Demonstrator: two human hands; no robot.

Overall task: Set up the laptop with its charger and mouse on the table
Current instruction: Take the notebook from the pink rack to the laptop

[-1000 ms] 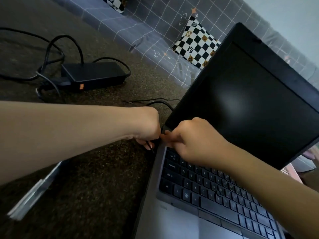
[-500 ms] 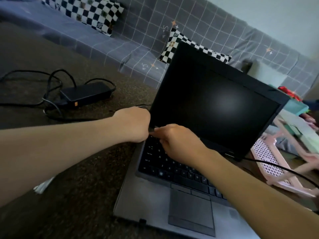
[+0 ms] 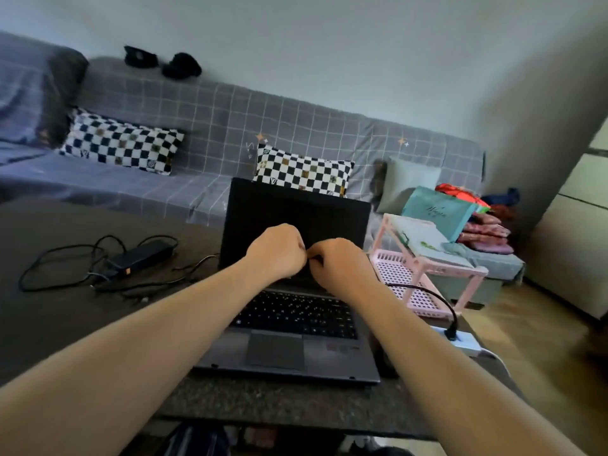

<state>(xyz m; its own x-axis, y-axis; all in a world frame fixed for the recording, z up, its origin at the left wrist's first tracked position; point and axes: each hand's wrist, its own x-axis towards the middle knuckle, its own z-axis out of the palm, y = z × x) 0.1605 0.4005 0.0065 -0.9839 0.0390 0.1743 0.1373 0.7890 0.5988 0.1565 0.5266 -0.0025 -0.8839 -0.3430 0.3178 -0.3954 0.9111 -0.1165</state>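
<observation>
Both fists meet before the open laptop [image 3: 289,324]. The left hand [image 3: 276,251] and right hand [image 3: 339,264] are curled (contents hidden).

My counter [image 3: 65,324]: dark speckled stone | open laptop [image 3: 289,343] before me | charger brick [image 3: 139,257] with tangled cable on my left
</observation>
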